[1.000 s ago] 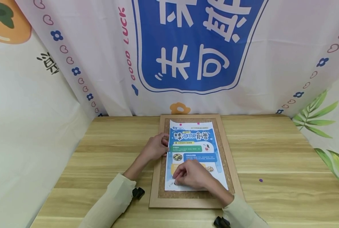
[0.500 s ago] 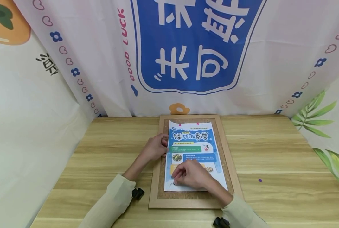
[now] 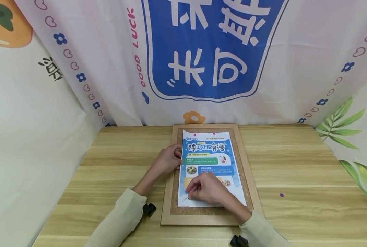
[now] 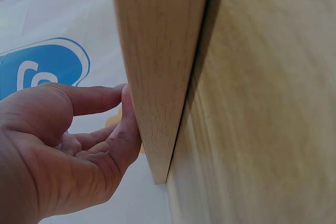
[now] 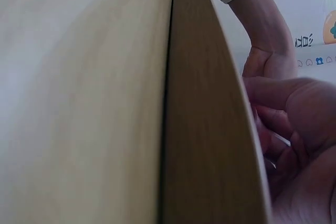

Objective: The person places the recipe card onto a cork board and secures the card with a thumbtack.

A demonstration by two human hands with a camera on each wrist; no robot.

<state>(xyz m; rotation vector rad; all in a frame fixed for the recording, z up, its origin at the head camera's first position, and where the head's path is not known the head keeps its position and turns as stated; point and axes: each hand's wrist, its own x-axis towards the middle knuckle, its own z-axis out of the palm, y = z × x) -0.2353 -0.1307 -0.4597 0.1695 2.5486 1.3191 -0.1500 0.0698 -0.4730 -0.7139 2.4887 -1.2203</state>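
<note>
A printed paper poster (image 3: 212, 147) lies on a wood-framed cork board (image 3: 209, 210). Two small pink push pins, a left one (image 3: 194, 135) and a right one (image 3: 214, 133), sit at its top edge. My right hand (image 3: 206, 188) is over the poster's lower left corner, thumb and forefinger pinching a small dark push pin (image 3: 188, 198), mostly hidden by the fingers. On the left side, my left hand (image 3: 168, 159) rests at the poster's left edge with loosely bent fingers. The left wrist view shows its thumb and fingertips meeting at the frame's edge (image 4: 157, 77).
A purple push pin (image 3: 282, 195) lies on the wooden table (image 3: 294, 164), right of the board. Behind the table hangs a printed cloth (image 3: 118, 68), close to the board's far edge. Black camera mounts, one on the left wrist (image 3: 149, 209) and one on the right (image 3: 239, 240), sit near the sleeves.
</note>
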